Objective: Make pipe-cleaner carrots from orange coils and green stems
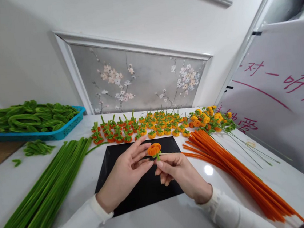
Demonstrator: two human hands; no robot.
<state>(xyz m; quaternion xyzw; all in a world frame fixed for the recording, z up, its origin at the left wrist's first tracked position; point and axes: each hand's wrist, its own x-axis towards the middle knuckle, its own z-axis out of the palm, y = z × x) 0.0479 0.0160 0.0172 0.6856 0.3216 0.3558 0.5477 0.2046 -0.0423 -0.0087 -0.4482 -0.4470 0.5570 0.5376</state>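
A: What takes up the most room?

B: The white table. On it lie a black mat, a long bundle of green pipe cleaners on the left and a bundle of orange pipe cleaners on the right, too many to count in either.

A: Any containers?

B: One blue basket at the far left, heaped with curled green pieces.

A: And the hands?

B: Two, both over the mat, wrists in white sleeves. The left hand is half open, palm turned inward, fingertips touching one small orange pumpkin flower. The right hand is curled, pinching the flower's green stem from below, so the flower sits between both hands, above the mat's far edge.

A: Beyond them?

B: Rows of finished flowers, several dozen, red-orange at left, yellow-orange at right; I can't count them exactly.
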